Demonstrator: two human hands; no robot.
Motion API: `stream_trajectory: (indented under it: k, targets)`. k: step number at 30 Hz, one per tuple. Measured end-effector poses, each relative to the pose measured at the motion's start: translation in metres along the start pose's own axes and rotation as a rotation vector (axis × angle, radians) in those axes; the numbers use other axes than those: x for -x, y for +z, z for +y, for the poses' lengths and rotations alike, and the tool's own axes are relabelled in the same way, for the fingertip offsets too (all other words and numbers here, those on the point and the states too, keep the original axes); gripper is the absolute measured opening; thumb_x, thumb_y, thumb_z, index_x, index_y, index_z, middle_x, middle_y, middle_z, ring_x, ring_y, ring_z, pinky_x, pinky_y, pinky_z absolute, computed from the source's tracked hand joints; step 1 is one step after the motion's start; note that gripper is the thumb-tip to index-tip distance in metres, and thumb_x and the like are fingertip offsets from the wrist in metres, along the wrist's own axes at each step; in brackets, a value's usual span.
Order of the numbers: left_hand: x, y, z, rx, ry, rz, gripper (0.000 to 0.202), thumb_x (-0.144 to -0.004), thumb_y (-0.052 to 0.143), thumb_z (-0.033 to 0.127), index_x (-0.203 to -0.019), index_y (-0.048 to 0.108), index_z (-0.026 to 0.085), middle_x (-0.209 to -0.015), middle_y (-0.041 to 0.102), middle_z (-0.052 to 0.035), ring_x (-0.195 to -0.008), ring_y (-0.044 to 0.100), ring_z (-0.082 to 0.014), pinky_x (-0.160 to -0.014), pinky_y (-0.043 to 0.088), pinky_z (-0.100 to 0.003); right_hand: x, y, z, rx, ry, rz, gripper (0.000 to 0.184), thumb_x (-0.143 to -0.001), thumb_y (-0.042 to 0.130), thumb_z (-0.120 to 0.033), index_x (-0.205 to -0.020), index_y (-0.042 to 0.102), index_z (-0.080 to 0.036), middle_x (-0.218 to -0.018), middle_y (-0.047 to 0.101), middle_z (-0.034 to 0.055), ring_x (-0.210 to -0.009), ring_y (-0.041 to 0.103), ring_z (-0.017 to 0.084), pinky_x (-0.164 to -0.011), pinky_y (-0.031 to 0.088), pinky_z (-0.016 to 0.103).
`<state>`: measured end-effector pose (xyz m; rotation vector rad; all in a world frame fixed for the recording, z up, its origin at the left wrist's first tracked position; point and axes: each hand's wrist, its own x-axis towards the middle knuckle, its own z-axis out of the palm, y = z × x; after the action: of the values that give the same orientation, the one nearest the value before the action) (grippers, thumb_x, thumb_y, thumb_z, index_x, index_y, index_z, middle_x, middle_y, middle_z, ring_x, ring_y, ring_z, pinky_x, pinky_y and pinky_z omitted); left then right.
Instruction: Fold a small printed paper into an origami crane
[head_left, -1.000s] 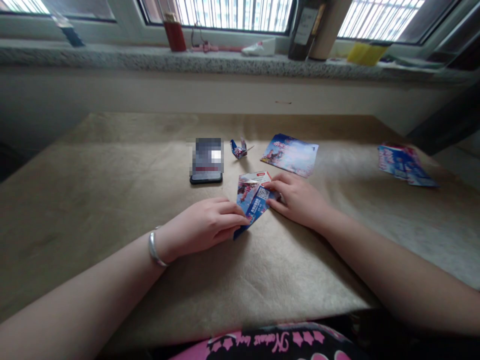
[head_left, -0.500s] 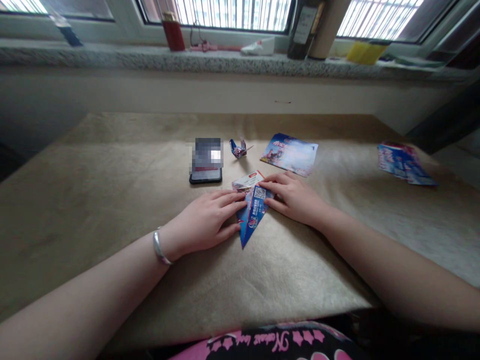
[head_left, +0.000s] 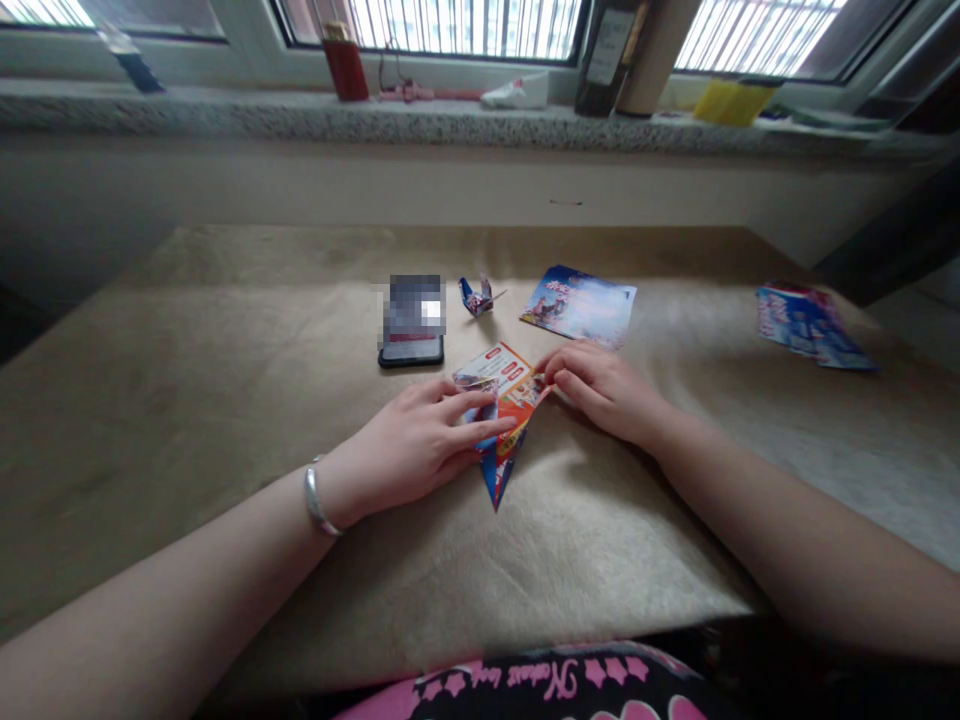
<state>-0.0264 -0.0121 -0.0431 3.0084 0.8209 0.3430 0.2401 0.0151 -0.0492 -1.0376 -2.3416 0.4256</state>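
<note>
A printed sheet of paper, blue outside and orange and white inside, lies partly folded on the table, its blue point toward me. My left hand rests on its left part with the fingers stretched out over the paper. On the other side, my right hand pinches the paper's right flap, which stands lifted off the sheet. Behind the paper sits a small folded paper crane. A phone lies to the crane's left, its screen blurred.
A stack of blue printed sheets lies behind my right hand, and more printed papers are fanned at the table's far right. Along the back, a stone windowsill bears a red container and a yellow item.
The right flap of the paper has been lifted open, showing more of the orange and white inside. My right hand has gone from lying on the paper to pinching that flap.
</note>
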Motion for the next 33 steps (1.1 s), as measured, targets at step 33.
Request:
stream_trajectory:
  k: [33]
  targets:
    - [-0.003,-0.002,-0.006,-0.003,0.077,0.104,0.02,-0.092,0.051,0.03,-0.107,0.06,0.02,-0.135,0.051,-0.0072,-0.125,0.045,-0.0236,-0.108,0.036,-0.045,0.005,-0.001,-0.005,0.232,-0.14,-0.178,0.035,-0.08,0.061,-0.031,-0.114,0.062,-0.021,-0.127,0.056,0.0107,-0.114,0.053,0.025,-0.097,0.044,0.042]
